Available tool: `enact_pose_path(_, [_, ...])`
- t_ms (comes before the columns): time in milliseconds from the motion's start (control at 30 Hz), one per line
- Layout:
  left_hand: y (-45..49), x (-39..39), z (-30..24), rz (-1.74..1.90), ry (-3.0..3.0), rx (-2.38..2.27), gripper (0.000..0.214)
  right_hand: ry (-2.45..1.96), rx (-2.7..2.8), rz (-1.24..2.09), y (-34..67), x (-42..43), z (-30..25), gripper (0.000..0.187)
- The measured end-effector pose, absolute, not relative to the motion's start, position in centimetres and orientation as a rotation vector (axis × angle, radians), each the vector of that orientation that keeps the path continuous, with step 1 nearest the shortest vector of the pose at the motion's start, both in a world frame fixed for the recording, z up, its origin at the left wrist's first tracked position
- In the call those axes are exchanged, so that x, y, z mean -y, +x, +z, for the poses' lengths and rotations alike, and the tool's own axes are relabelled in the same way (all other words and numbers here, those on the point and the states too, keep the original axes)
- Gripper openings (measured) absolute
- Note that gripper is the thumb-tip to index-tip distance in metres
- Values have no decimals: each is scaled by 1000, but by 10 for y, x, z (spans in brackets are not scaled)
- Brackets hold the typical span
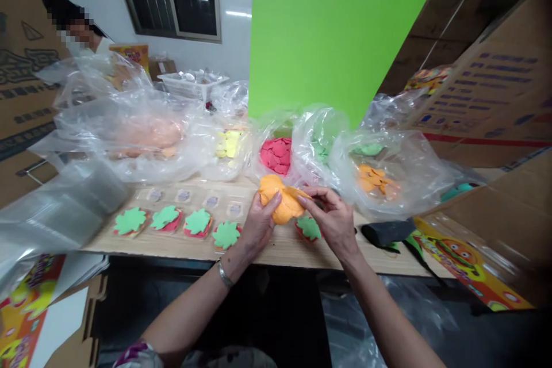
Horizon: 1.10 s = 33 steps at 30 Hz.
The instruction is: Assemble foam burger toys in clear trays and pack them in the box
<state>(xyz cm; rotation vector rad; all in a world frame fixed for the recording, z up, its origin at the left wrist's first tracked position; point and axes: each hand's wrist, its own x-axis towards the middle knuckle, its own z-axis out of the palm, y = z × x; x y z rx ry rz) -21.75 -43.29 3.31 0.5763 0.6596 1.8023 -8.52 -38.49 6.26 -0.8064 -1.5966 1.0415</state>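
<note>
Orange cutouts (282,201) lie bunched between the 2 hands, above the front of a wooden board (284,250). The left hand (259,224) supports the bunch from the near side, with its thumb (273,201) pressed on the top piece and its other fingers hidden behind the orange, so their spread cannot be told. The right hand (332,224) meets the bunch from the other side, its fingertips (311,196) closed narrow in a pinch on an orange edge. The step in hand sits at this pinch: 1 piece is gripped at its rim while the left thumb pins the rest.

Just below the right fingers lies a stack (308,228) of green leaf on red on a tan round. Left of the left fingers, 4 more stacks (197,222) run along the board, with 4 small clear packets (211,201) behind them. Beyond the fingertips, clear bags hold loose red cutouts (276,155), green cutouts (321,149), more orange cutouts (375,180) and yellow cutouts (228,144). A green panel (328,46) stands behind the bags. Right of the right fingers lies a black object (388,232), and a bracelet (224,273) circles the left wrist.
</note>
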Motion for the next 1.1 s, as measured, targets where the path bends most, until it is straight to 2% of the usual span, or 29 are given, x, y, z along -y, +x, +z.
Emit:
enact_pose_path(267, [-229,434,30,1770,569,-726,28,-730,1080,1608,-91,392,63,28])
enact_pose_path(433, [-234,433,22,1840,485,-856,27,-725,1020,1512,-75,397,60,34])
enact_pose_path(633, [-248,449,36,1852,347,-707,24,-857,1100,1394,-40,387,37,31])
enact_pose_path(833, [-249,460,44,1790,292,-703,28,-1029,1402,1081,-28,374,8,25])
enact_pose_path(967, [-244,459,38,1729,283,-693,28,-949,1817,586,-28,373,-3,18])
enact_pose_path(1100, [-243,458,33,1708,302,-652,30,-758,2320,188,-22,376,-24,27])
